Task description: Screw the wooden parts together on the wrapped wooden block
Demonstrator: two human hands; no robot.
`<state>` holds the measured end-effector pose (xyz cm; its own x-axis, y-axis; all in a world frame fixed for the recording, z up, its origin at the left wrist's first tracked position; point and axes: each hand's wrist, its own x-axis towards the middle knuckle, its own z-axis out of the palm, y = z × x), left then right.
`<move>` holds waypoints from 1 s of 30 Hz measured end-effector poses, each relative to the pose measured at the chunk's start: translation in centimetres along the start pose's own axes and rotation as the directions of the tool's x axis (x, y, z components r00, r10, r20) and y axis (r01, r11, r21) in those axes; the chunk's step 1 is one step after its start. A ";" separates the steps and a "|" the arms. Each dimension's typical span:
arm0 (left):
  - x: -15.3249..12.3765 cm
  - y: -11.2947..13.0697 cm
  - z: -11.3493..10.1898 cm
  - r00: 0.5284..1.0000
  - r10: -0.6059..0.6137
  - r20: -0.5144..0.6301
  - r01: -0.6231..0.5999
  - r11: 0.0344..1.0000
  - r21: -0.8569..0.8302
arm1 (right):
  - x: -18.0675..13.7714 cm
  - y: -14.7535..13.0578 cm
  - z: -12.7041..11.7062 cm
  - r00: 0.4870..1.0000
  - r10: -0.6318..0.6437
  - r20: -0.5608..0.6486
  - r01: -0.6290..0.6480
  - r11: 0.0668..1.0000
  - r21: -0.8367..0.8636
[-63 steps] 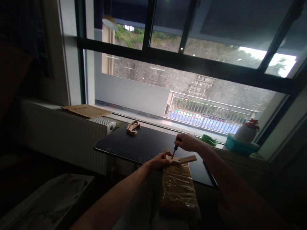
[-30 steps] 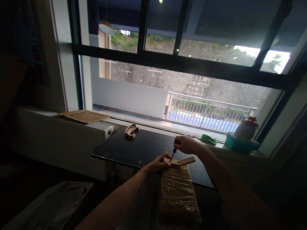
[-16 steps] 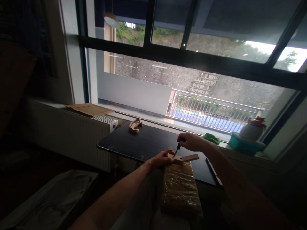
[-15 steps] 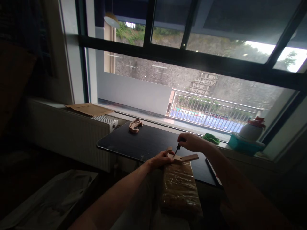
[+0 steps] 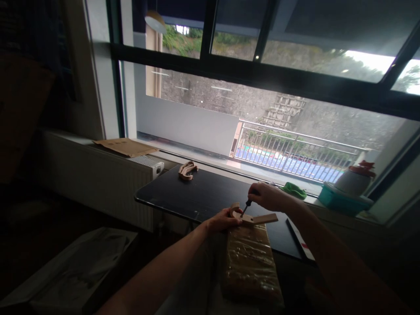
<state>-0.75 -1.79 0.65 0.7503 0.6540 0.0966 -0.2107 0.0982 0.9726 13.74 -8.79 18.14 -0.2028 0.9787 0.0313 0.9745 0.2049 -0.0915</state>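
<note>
My right hand (image 5: 266, 195) is closed around the dark handle of a screwdriver (image 5: 247, 205). The screwdriver slants down, and its tip meets a pale wooden piece (image 5: 266, 218) with a curved hook at its left end and a dark hole near its middle. Fingers of my left hand (image 5: 222, 221) grip that piece close to the hook. Under the wood lies a long block wrapped in shiny brown plastic or tape (image 5: 251, 262). What the screwdriver tip sits in is too small to make out.
Curved wooden pieces (image 5: 187, 171) lie on the black table (image 5: 170, 194). Along the windowsill are a green cloth-like item (image 5: 294, 190) and a teal box (image 5: 341, 200). A brown paper envelope (image 5: 127, 147) rests above the radiator (image 5: 108, 181). At lower left is a large pale box (image 5: 75, 267).
The whole view has shifted a little, with everything sitting slightly farther right. Both hands keep their hold, and the screwdriver stays against the wooden piece.
</note>
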 end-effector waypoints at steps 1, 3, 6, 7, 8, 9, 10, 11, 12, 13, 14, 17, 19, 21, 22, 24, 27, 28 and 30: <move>0.0 0.0 0.0 1.000 0.003 -0.004 -0.003 1.000 0.003 | 0.0 0.0 0.1 1.000 0.004 -0.006 -0.004 1.000 -0.004; 0.1 0.1 0.1 1.000 0.000 -0.008 0.000 1.000 -0.001 | -0.1 0.0 0.3 1.000 0.012 -0.020 -0.012 1.000 -0.009; 0.1 0.1 0.1 1.000 -0.003 -0.016 0.003 1.000 0.012 | -0.4 -0.1 0.5 0.998 0.015 -0.053 -0.015 1.000 -0.002; 0.1 0.1 0.1 1.000 -0.001 -0.017 0.001 1.000 0.015 | -0.5 -0.1 0.6 0.998 0.015 -0.062 -0.015 1.000 0.000; 0.1 0.1 0.1 1.000 0.001 -0.018 0.000 1.000 0.018 | -0.6 -0.1 0.6 0.997 0.016 -0.071 -0.017 1.000 -0.001; 0.1 0.2 0.1 1.000 0.002 -0.017 -0.002 1.000 0.022 | -0.6 0.0 0.7 0.997 0.022 -0.078 -0.023 1.000 -0.008; 0.1 0.2 0.1 1.000 0.003 -0.014 -0.003 1.000 0.025 | -0.6 0.0 0.7 0.996 0.033 -0.082 -0.035 0.999 -0.018; 0.1 0.2 0.1 1.000 0.005 -0.010 -0.005 1.000 0.027 | -0.6 0.0 0.7 0.996 0.048 -0.082 -0.051 0.998 -0.029; 0.1 0.1 0.0 1.000 0.006 -0.004 -0.006 1.000 0.029 | -0.6 0.0 0.7 0.995 0.060 -0.079 -0.064 0.997 -0.040; 0.2 0.0 -0.1 1.000 0.010 0.002 -0.010 1.000 0.028 | -0.6 0.0 0.6 0.995 0.067 -0.074 -0.071 0.996 -0.047; 0.2 -0.1 -0.2 1.000 0.009 0.015 -0.009 1.000 0.018 | -0.7 0.1 0.4 0.995 0.065 -0.070 -0.068 0.997 -0.047; 0.6 -0.7 -0.6 0.999 0.010 0.040 -0.010 1.000 0.016 | -0.9 0.1 -0.1 0.999 -0.003 -0.047 0.003 1.000 -0.015; 0.7 -1.0 -0.8 0.999 0.026 0.040 -0.026 1.000 0.015 | -0.9 0.2 -0.4 0.998 -0.053 -0.026 0.052 0.999 -0.002; 0.7 -1.1 -0.8 0.999 0.019 0.036 -0.019 1.000 0.010 | -0.9 0.3 -0.5 0.997 -0.080 -0.010 0.080 0.997 -0.005; 0.6 -1.0 -0.7 0.999 0.011 0.034 -0.011 1.000 0.009 | -0.8 0.3 -0.5 0.996 -0.084 -0.008 0.084 0.996 -0.003; 0.4 -0.6 -0.5 1.000 -0.002 0.030 0.002 1.000 0.005 | -0.7 0.4 -0.4 0.997 -0.082 -0.017 0.082 0.997 0.005; 0.0 0.1 -0.1 1.000 -0.008 0.029 0.007 1.000 0.010 | -0.7 0.5 -0.2 0.997 -0.066 -0.027 0.067 0.998 0.011; -0.1 0.3 0.0 1.000 -0.011 0.028 0.011 1.000 0.019 | -0.7 0.5 -0.2 0.998 -0.059 -0.026 0.060 0.998 0.008; -0.1 0.4 0.0 1.000 -0.017 0.025 0.016 0.999 0.042 | -0.7 0.4 -0.2 0.999 -0.043 -0.021 0.043 0.999 -0.007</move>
<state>-0.94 -1.80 1.03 0.7692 0.6332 0.0853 -0.1722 0.0770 0.9820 14.30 -9.36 18.25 -0.2426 0.9685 0.0557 0.9655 0.2467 -0.0835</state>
